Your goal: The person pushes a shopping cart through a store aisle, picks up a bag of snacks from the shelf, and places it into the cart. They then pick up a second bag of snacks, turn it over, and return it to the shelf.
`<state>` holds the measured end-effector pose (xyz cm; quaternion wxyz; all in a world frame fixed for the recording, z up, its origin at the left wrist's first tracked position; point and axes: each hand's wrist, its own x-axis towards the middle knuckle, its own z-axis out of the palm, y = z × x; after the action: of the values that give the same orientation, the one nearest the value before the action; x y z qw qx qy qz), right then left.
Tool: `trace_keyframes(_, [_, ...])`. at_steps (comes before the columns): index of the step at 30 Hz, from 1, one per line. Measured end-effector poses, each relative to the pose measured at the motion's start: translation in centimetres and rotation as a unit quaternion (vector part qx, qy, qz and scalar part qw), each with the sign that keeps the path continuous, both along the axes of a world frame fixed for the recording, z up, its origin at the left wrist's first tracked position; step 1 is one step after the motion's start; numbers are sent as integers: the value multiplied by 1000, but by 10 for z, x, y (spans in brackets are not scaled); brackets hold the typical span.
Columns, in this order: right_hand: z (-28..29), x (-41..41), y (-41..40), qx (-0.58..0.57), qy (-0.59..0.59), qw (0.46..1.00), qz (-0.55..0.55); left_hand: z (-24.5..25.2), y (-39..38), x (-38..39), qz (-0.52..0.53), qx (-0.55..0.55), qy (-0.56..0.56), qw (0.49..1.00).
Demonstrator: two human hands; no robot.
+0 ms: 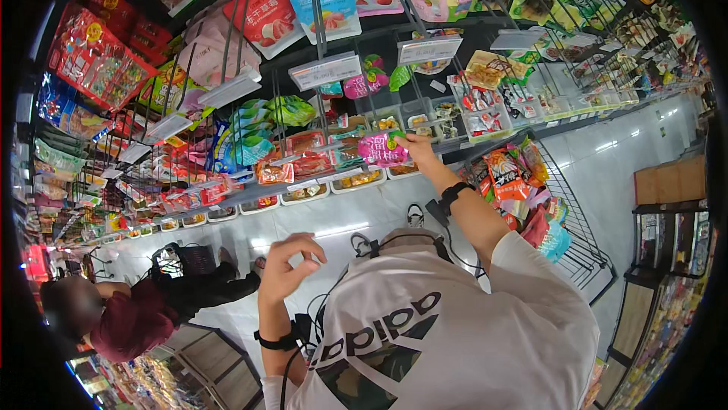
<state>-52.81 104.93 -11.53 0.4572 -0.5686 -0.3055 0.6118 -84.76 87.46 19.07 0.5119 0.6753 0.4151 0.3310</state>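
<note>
My right hand reaches forward to the shelf rack and pinches the edge of a pink snack bag with a green patch, in front of the lower trays. Behind it, a similar pink bag hangs on the rack. My left hand is raised over the floor at the left of my body, fingers loosely curled and holding nothing. Above the rack's price tags hang a red strawberry pouch and a blue fruit pouch. Green and teal packets lie left of the held bag.
A wire shopping cart with snack bags stands at my right. Metal hooks with price tags jut out from the rack. At the left, a person in a dark red top is nearby. A cardboard box rests on a far-right shelf.
</note>
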Motion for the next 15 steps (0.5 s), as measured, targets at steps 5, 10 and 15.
trace_keyframes(5, [-11,-6,5,-25,-25,998,-57,4,1,13,-23,-28,79,996])
trace_keyframes(10, [-7,-3,12,20,45,998,-27,8,11,32,-33,-27,72,996])
trace_keyframes(15, [9,-4,12,-24,41,998,-28,4,16,48,-52,-37,81,995])
